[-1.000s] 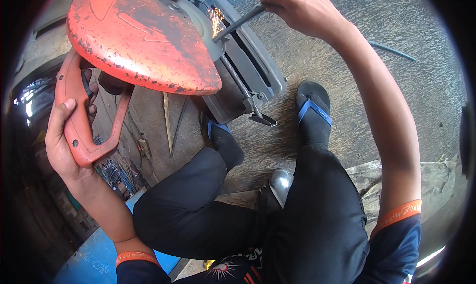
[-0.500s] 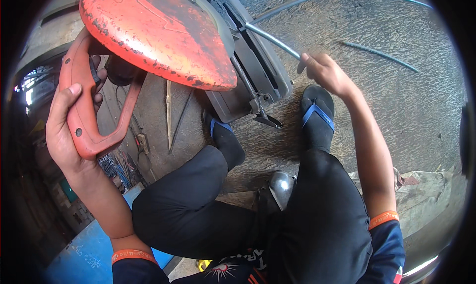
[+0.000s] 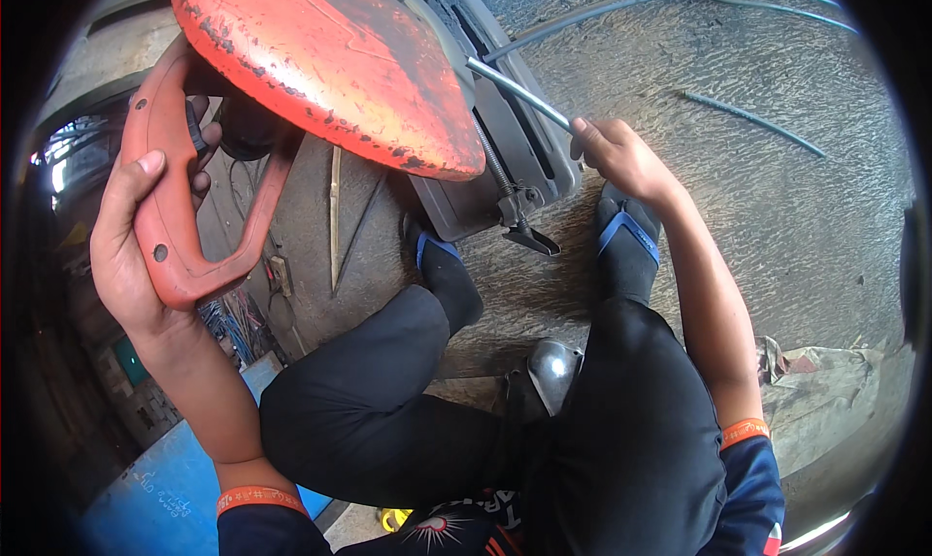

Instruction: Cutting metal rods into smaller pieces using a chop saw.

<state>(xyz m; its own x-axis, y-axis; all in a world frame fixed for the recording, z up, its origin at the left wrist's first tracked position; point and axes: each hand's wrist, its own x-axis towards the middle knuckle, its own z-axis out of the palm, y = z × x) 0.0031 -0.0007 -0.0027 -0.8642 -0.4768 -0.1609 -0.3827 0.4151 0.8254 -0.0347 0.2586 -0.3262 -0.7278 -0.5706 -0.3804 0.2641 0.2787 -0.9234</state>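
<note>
A chop saw with a scuffed red-orange blade guard [image 3: 330, 71] fills the upper left. My left hand [image 3: 121, 231] is wrapped round its red D-shaped handle [image 3: 165, 221], fingers near the black trigger. The blade is hidden beneath the guard. My right hand [image 3: 626, 163] grips a straight silver metal rod [image 3: 519, 90] by its near end. The rod's other end reaches over the dark saw base [image 3: 529, 134], close to the guard's right edge. A threaded clamp screw [image 3: 497, 158] with a crank runs along the base.
Long curved rods [image 3: 670, 1] lie on the worn floor at the upper right, with a short cut rod [image 3: 752, 124] nearer. My sandalled feet flank the saw base. A shiny metal dome [image 3: 553, 367] sits between my legs, a blue surface [image 3: 165, 488] at lower left.
My right hand has moved slightly left with the rod, bringing the rod's far end nearer the guard. My left hand keeps its hold on the handle. The view has shifted a little.
</note>
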